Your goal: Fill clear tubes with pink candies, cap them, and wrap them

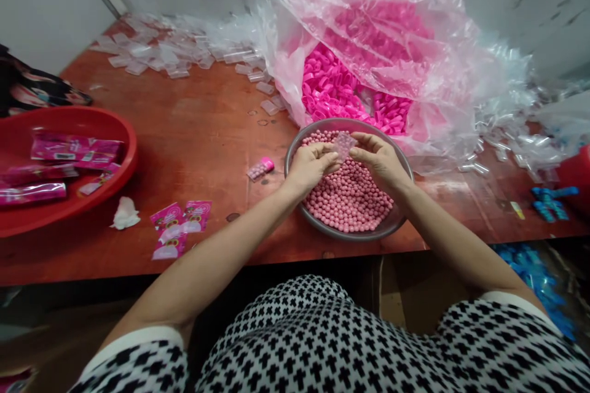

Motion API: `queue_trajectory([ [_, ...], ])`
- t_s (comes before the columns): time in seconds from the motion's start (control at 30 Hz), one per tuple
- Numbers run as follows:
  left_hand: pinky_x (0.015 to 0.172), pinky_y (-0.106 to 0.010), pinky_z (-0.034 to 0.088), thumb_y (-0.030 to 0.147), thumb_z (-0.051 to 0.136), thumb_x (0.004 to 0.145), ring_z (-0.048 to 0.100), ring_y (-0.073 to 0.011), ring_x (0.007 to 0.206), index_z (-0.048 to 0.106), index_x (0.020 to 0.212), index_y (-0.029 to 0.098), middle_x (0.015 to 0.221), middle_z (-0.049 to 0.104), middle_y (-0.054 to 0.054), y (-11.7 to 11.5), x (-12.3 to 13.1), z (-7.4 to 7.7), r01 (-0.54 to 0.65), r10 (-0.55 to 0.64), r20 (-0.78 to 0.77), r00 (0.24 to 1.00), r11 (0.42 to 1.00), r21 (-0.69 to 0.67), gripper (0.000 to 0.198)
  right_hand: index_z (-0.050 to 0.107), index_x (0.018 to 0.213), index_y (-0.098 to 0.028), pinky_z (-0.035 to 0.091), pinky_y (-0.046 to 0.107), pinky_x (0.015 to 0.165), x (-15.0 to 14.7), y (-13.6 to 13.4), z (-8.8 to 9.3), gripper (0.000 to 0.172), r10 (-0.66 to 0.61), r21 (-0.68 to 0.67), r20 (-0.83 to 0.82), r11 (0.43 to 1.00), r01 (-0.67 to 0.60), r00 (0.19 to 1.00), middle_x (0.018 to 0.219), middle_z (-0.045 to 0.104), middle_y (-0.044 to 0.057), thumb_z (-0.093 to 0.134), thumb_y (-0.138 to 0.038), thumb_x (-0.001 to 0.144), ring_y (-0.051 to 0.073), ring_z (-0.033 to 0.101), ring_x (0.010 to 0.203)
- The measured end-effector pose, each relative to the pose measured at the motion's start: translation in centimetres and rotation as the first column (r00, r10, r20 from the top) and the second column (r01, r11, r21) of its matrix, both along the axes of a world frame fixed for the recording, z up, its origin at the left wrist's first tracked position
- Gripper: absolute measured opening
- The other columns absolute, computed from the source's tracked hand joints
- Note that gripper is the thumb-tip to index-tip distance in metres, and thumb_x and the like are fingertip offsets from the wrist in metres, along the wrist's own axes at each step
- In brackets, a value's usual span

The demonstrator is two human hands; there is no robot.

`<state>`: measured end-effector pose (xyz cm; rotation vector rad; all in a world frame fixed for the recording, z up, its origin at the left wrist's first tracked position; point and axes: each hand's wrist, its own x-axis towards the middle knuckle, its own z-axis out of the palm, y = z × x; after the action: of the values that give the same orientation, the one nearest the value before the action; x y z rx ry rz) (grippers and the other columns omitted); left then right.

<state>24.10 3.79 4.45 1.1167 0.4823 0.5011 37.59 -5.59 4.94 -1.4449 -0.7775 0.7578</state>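
Both hands are over a metal bowl (295, 150) full of small pink candy balls (350, 196). A small clear plastic container (343, 144) filled with pink balls sits between the fingertips of my left hand (310, 167) and my right hand (380, 159), held by both just above the pile. Behind the bowl lies a big clear plastic bag (369, 18) stuffed with bright pink caps (329, 83).
A filled container with a pink cap (260, 168) lies left of the bowl. Pink sachets (177, 227) and a crumpled tissue (125, 214) lie near the front edge. A red basin (124, 163) with pink packets stands far left. Empty clear containers (152, 52) lie at the back; blue caps (550, 201) right.
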Motion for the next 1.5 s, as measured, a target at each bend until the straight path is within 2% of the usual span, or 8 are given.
queue_trajectory([
  [0.17,0.079,-0.033,0.056,0.02,0.069,0.072,0.066,-0.018,0.085,0.067,0.094,0.014,0.088,0.07,-0.005,0.6,-0.7,0.0,0.02,0.015,-0.107,0.994,0.949,0.315,0.023,0.062,0.1,-0.019,0.049,0.031,0.071,1.6,-0.2,1.0,0.029,0.203,-0.073,0.338,0.979,-0.189,0.919,0.092,0.066,0.004,0.064,-0.039,0.08,0.016,0.059,0.077],
  [0.33,0.079,-0.031,0.057,0.022,0.057,0.082,0.068,-0.0175,0.086,0.066,0.104,0.015,0.1,0.07,-0.008,2.2,-1.9,-0.5,-0.107,0.163,-0.087,0.983,0.887,0.449,0.024,0.066,0.091,-0.011,0.041,0.041,0.083,3.9,0.9,0.9,0.021,0.489,-0.484,0.863,0.872,-0.071,0.125,0.095,0.064,0.017,0.045,-0.013,0.088,0.027,0.054,0.095],
  [0.43,0.083,-0.032,0.056,0.02,0.051,0.085,0.068,-0.0167,0.087,0.067,0.103,0.015,0.102,0.07,-0.007,2.4,-2.1,-0.7,-0.136,0.221,-0.095,0.971,0.83,0.54,0.024,0.066,0.085,-0.009,0.041,0.04,0.083,2.8,2.3,-0.9,0.023,0.663,-0.667,0.743,0.723,-0.18,-0.091,0.09,0.064,0.017,0.042,-0.01,0.087,0.026,0.054,0.091],
  [0.5,0.091,-0.032,0.052,0.016,0.05,0.085,0.066,-0.0177,0.096,0.068,0.103,0.017,0.106,0.07,-0.006,2.3,-2.2,-0.5,-0.134,0.268,-0.11,0.957,0.747,0.652,0.025,0.065,0.088,-0.01,0.042,0.036,0.083,1.8,2.9,-1.9,0.021,0.687,-0.651,0.727,0.699,-0.296,0.023,0.091,0.065,0.014,0.044,-0.009,0.086,0.022,0.056,0.088],
  [0.6,0.096,-0.033,0.048,0.011,0.05,0.083,0.064,-0.0184,0.103,0.067,0.107,0.018,0.109,0.07,-0.005,2.0,-2.3,0.0,-0.107,0.309,-0.141,0.941,0.664,0.74,0.03,0.062,0.094,-0.015,0.046,0.032,0.078,1.2,2.8,-2.0,0.013,0.61,-0.469,0.622,0.792,-0.39,0.491,0.088,0.067,0.005,0.056,-0.02,0.083,0.018,0.059,0.081],
  [0.77,0.091,-0.034,0.05,0.018,0.061,0.078,0.065,-0.0209,0.099,0.063,0.116,0.016,0.117,0.066,-0.009,1.9,-2.0,0.1,0.02,0.143,-0.186,0.972,0.738,0.674,0.038,0.06,0.085,-0.017,0.053,0.031,0.073,1.3,1.2,0.3,0.03,0.418,-0.122,0.112,0.906,-0.405,0.901,0.08,0.065,-0.001,0.077,-0.035,0.067,0.014,0.062,0.075],
  [1.1,0.072,-0.033,0.055,0.032,0.074,0.066,0.064,-0.0157,0.074,0.065,0.101,0.015,0.084,0.067,-0.004,1.2,-1.8,0.2,0.173,-0.171,-0.032,0.985,0.975,0.139,0.04,0.059,0.112,-0.022,0.053,0.028,0.075,1.7,-0.1,2.8,0.048,0.399,-0.012,0.223,0.913,-0.407,0.889,0.094,0.066,0.002,0.078,-0.036,0.07,0.015,0.063,0.087],
  [1.5,0.082,-0.033,0.05,0.031,0.069,0.07,0.062,-0.0201,0.088,0.07,0.094,0.014,0.095,0.068,-0.006,1.6,-1.9,-0.2,0.174,-0.137,-0.118,0.983,0.899,0.402,0.029,0.065,0.093,-0.015,0.048,0.022,0.06,1.6,-0.8,3.3,0.016,0.495,-0.228,0.572,0.862,-0.453,0.654,0.071,0.067,0.001,0.063,-0.028,0.083,0.011,0.063,0.062],
])
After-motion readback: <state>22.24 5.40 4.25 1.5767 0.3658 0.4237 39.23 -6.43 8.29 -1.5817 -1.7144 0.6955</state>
